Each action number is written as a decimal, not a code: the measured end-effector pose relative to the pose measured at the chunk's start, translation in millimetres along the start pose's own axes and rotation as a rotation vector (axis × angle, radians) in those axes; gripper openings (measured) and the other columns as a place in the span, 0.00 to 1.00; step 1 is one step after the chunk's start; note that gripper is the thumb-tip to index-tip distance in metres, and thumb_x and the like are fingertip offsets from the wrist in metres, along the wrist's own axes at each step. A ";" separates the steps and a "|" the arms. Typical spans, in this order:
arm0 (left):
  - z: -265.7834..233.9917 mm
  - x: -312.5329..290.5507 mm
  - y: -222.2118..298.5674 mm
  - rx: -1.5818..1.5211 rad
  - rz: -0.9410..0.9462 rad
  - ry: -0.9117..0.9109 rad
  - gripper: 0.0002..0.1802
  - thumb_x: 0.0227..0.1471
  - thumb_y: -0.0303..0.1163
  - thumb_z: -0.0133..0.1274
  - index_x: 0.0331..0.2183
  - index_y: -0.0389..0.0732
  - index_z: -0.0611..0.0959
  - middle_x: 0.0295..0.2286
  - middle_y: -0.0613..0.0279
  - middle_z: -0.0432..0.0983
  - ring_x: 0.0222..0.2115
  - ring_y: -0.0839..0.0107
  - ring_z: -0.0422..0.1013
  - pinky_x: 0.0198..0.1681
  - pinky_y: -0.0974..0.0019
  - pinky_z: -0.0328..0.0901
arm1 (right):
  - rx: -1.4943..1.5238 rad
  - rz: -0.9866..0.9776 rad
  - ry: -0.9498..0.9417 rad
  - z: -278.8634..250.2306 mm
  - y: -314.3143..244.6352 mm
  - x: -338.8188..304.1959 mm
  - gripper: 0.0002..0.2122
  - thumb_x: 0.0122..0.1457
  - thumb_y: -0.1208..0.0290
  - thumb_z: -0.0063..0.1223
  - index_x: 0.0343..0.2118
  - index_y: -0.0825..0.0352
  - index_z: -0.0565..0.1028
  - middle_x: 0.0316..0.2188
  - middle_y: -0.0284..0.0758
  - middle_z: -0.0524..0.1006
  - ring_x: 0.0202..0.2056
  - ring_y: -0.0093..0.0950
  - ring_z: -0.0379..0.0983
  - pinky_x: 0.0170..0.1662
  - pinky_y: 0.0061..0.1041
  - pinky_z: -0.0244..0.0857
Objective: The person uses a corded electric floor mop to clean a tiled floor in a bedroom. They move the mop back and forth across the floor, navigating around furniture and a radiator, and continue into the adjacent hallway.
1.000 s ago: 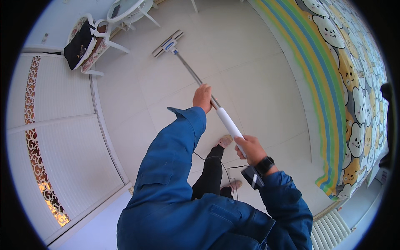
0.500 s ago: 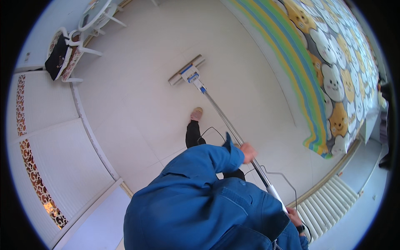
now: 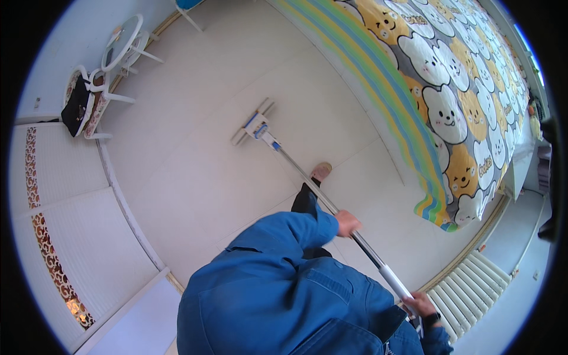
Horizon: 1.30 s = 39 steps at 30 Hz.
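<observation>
A flat sponge mop with a blue-and-white head (image 3: 257, 126) rests on the floor in front of me. Its steel pole runs back toward my lower right and ends in a white grip (image 3: 395, 283). My left hand (image 3: 348, 224) is wrapped around the middle of the pole. Closer to my body, my right hand (image 3: 420, 305), with a dark band at the wrist, grips the mop at the white end. Some of its fingers are hidden. My shod foot (image 3: 321, 171) stands beside the pole on its right.
A bed with a bear-print cover (image 3: 447, 115) and striped hanging edge lies to the right. At the far left are a white chair (image 3: 97, 112) with a black item on it and a small round table (image 3: 123, 44). White sliding doors (image 3: 89, 236) line the left; a radiator (image 3: 470, 290) stands lower right.
The mop head has shifted a little left and nearer. My right hand has come slightly forward, and a foot now shows right of the pole rather than left. The view has turned somewhat.
</observation>
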<state>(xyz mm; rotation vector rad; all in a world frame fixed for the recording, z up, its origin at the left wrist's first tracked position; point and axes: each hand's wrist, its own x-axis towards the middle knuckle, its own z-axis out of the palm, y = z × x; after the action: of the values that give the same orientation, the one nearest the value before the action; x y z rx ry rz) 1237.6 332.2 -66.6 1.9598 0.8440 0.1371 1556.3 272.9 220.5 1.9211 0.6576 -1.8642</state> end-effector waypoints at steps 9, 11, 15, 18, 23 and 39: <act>-234.3 15.8 -188.9 0.355 -0.726 0.470 0.05 0.38 0.27 0.54 0.25 0.46 0.79 0.31 0.51 0.75 0.37 0.50 0.70 0.35 0.51 0.65 | 0.110 -0.316 -0.163 2.6 -292.9 136.9 0.19 0.56 0.57 0.52 0.34 0.74 0.73 0.20 0.32 0.72 0.17 0.21 0.65 0.21 0.20 0.60; -270.6 20.9 -197.4 0.451 -0.778 0.653 0.12 0.37 0.23 0.54 0.30 0.43 0.77 0.38 0.53 0.73 0.46 0.52 0.64 0.46 0.53 0.61 | 0.155 -0.426 -0.229 8.6 -344.7 148.3 0.19 0.57 0.58 0.52 0.35 0.75 0.72 0.20 0.32 0.71 0.17 0.21 0.64 0.20 0.19 0.59; -296.7 44.3 -203.0 0.619 -0.619 0.829 0.18 0.38 0.22 0.53 0.36 0.40 0.73 0.43 0.52 0.68 0.47 0.53 0.62 0.50 0.53 0.57 | 0.279 -0.373 -0.229 10.9 -375.6 157.4 0.18 0.57 0.58 0.51 0.35 0.74 0.71 0.20 0.31 0.70 0.16 0.20 0.63 0.19 0.18 0.58; -262.7 72.9 -193.6 0.522 -0.582 0.698 0.16 0.39 0.22 0.52 0.36 0.40 0.72 0.42 0.52 0.67 0.45 0.54 0.62 0.52 0.54 0.56 | 0.279 -0.386 -0.227 -12.3 -325.9 152.2 0.17 0.59 0.59 0.49 0.35 0.73 0.70 0.19 0.31 0.70 0.15 0.19 0.62 0.18 0.18 0.57; -118.8 143.0 -119.8 0.614 -0.370 0.561 0.04 0.37 0.27 0.52 0.22 0.46 0.74 0.26 0.58 0.67 0.36 0.59 0.64 0.45 0.57 0.60 | 0.360 -0.192 -0.115 -67.5 -167.4 122.6 0.16 0.56 0.58 0.53 0.33 0.70 0.72 0.18 0.32 0.70 0.16 0.21 0.64 0.19 0.19 0.58; 151.1 284.3 291.6 -0.064 0.493 -0.253 0.14 0.33 0.41 0.64 0.19 0.45 0.76 0.18 0.58 0.74 0.25 0.54 0.73 0.26 0.52 0.65 | 0.269 0.194 0.467 -216.1 382.6 -90.4 0.22 0.53 0.65 0.55 0.51 0.65 0.68 0.27 0.32 0.76 0.23 0.20 0.68 0.24 0.21 0.63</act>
<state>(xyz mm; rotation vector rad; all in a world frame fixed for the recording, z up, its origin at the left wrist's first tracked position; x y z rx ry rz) 1662.4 308.0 21.0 2.0375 0.1806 0.1960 1952.1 78.0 301.8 2.5296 0.3404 -1.4517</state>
